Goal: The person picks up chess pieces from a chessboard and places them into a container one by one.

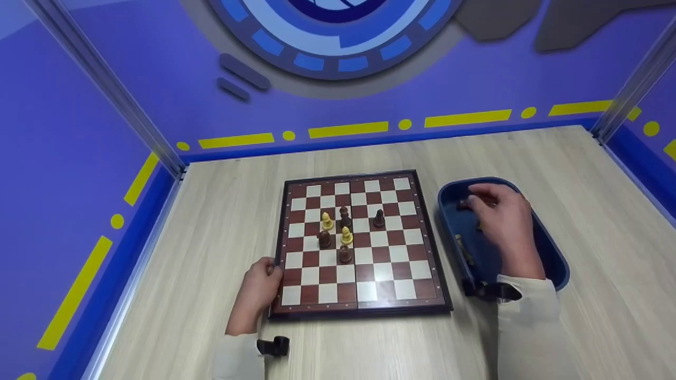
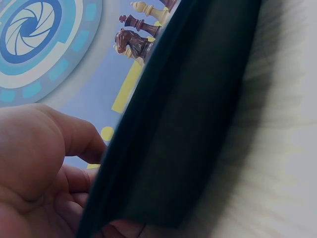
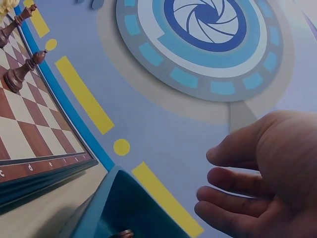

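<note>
A chessboard [image 1: 380,272] lies on the table with several dark and cream chess pieces standing on it. Among them are a dark knight [image 2: 131,42], a cream piece [image 1: 346,236] and a dark bishop [image 3: 24,72] standing apart toward the right. My left hand [image 1: 261,285] grips the board's left edge near the front corner, its fingertips partly hidden by the board. Over the blue tray [image 1: 561,272] hovers my right hand [image 1: 504,216], fingers loosely bent and thumb apart. In the right wrist view nothing shows between them.
Inside the tray, right of the board, lie a dark piece [image 1: 463,204] and cream pieces [image 1: 465,250]; my hand hides part of the tray. Purple panels [image 1: 158,68] wall the table [image 1: 222,211] at the back and sides.
</note>
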`<state>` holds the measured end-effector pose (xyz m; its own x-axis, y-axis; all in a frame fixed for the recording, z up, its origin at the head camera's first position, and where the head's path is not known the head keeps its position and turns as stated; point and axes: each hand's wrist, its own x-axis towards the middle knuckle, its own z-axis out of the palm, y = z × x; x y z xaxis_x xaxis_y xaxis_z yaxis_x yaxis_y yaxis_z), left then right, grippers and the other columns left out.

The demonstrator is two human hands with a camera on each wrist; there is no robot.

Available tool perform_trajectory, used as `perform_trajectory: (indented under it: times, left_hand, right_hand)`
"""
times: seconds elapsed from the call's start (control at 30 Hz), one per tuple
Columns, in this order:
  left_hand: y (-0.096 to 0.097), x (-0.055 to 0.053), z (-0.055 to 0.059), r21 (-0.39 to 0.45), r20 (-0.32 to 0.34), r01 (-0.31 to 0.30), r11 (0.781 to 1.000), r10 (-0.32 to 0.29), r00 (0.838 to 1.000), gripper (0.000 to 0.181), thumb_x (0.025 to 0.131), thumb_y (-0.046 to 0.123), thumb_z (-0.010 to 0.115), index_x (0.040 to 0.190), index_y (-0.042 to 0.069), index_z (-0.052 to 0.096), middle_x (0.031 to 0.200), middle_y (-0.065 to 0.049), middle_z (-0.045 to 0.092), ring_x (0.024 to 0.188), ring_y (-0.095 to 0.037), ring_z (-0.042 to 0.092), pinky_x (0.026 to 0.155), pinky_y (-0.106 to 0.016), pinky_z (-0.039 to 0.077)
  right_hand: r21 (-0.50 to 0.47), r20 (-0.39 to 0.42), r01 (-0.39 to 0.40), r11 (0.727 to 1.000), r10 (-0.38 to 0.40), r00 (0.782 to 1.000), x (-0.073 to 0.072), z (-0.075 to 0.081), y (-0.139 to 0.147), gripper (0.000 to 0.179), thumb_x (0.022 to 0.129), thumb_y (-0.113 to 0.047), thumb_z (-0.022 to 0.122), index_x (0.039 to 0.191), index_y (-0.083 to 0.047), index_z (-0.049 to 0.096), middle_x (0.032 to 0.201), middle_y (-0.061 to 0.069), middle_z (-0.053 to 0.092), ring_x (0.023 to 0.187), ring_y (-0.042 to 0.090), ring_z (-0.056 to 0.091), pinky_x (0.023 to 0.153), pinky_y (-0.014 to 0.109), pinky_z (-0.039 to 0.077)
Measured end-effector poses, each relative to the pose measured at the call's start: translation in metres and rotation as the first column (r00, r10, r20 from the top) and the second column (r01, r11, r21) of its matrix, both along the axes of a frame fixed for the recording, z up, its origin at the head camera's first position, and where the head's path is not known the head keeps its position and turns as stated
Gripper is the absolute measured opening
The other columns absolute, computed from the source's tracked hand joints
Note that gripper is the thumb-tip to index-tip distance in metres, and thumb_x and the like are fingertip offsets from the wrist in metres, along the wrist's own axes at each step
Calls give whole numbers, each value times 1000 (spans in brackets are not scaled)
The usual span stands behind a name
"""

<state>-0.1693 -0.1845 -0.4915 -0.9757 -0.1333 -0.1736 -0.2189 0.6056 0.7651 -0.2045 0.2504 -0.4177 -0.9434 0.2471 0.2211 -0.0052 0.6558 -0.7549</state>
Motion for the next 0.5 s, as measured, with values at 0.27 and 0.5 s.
perform_trajectory:
  times: [0.27, 0.5]
  left_hand:
    - [0, 0, 0, -12, -9, 9, 1000, -9, 1000, 29, 94, 13, 44, 112, -4, 59, 67, 0, 54, 53, -11, 49, 49, -26, 41]
    - [0, 1, 0, -9, -9, 21, 1000, -21, 1000, 29, 95, 12, 45, 114, -5, 58, 67, -1, 54, 53, -11, 49, 48, -26, 41]
  right_hand:
    - [-17, -41, -5, 1000, 4, 999, -1, 1, -9, 30, 95, -24, 59, 119, -9, 67, 114, 13, 66, 105, 27, 64, 90, 42, 49]
    - [-34, -115, -11, 999, 7, 993, -5, -3, -18, 27, 92, -18, 64, 116, -6, 68, 113, 14, 66, 104, 27, 65, 89, 41, 52]
